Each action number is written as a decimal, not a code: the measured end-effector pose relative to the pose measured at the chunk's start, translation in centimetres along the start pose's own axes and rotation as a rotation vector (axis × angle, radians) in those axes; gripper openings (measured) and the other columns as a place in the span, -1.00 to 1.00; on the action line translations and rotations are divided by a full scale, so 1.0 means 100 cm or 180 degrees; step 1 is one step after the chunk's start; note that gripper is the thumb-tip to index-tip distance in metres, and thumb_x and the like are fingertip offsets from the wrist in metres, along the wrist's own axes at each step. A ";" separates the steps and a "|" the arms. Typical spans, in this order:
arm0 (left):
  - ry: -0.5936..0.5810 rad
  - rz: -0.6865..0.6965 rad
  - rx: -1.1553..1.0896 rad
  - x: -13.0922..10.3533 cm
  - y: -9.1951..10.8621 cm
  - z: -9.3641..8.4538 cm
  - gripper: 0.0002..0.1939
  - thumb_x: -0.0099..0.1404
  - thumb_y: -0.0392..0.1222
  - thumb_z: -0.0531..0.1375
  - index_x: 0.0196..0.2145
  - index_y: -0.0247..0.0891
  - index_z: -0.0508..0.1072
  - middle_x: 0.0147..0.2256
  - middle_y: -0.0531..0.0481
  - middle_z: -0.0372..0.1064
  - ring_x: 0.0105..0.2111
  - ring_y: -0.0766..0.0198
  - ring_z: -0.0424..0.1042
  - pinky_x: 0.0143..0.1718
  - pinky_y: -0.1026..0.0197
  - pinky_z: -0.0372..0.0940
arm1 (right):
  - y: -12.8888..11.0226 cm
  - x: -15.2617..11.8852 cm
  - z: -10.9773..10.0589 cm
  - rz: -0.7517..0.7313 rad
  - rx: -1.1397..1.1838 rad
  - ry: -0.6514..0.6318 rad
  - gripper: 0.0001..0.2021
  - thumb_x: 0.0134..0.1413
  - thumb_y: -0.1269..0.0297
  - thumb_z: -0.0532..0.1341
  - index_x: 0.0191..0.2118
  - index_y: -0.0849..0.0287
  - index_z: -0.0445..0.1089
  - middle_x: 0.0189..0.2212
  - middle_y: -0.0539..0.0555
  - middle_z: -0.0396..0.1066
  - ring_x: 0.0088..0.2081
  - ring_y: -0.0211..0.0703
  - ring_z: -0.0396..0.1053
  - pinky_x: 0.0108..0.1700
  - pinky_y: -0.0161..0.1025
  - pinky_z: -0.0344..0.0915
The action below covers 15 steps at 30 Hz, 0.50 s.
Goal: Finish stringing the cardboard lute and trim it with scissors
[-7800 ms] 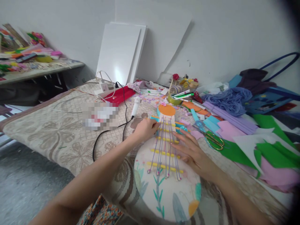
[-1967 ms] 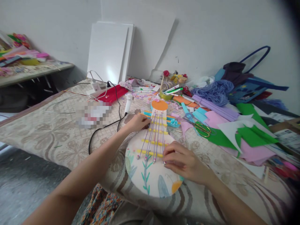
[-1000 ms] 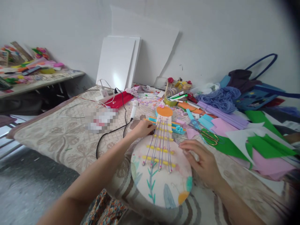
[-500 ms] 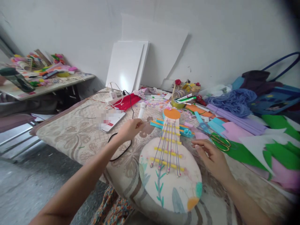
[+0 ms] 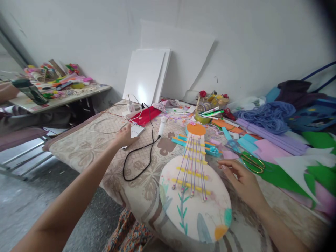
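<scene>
My left hand (image 5: 123, 137) reaches over a smartphone (image 5: 137, 130) lying on the table. The thumb and fingers are apart, and the hand covers much of the phone; whether they touch it is not clear. A handmade paper lute (image 5: 170, 206) lies in front of me, with purple strings, yellow strips across them, an orange round head (image 5: 196, 130) and painted leaves. Beside its right edge rests my right hand (image 5: 240, 178), fingers loosely bent and apart, nothing visible in them. Gold-handled scissors (image 5: 252, 163) lie just beyond that hand. A white glue gun (image 5: 162, 126) stands left of the neck.
A black cord (image 5: 124, 171) loops across the patterned tablecloth (image 5: 143, 189). Coloured paper and felt (image 5: 275, 178), blue yarn (image 5: 265, 113) and markers (image 5: 212, 112) crowd the right and back. White boards (image 5: 144, 75) lean on the wall. At left, a person's arm (image 5: 7, 91) shows by another table.
My left hand has moved left, away from the lute's neck to the phone, uncovering the glue gun and its cord. My right hand stays beside the lute. The view has shifted slightly left.
</scene>
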<state>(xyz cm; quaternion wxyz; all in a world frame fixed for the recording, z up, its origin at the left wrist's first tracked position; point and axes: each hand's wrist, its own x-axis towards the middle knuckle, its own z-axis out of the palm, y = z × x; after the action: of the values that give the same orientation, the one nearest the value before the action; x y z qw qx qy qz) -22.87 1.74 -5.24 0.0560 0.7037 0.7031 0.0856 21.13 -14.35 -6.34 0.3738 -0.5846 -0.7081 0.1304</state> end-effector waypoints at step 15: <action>0.0235 -0.0339 0.0133 0.006 0.015 0.009 -0.13 0.10 -0.03 0.13 0.25 -0.49 -0.10 0.06 -0.54 0.15 0.08 -0.34 0.15 -0.01 -0.12 0.11 | -0.003 0.000 0.000 0.0003 0.0030 0.0055 -0.79 0.19 0.14 0.08 -0.16 0.07 0.39 -0.16 0.07 0.41 -0.17 -0.11 0.40 -0.16 -0.19 0.33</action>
<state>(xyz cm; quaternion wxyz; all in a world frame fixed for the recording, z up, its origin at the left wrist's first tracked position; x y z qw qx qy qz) -21.22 2.35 -5.84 0.0198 0.6626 0.7428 0.0937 20.92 -14.42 -6.18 0.3825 -0.5844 -0.7040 0.1289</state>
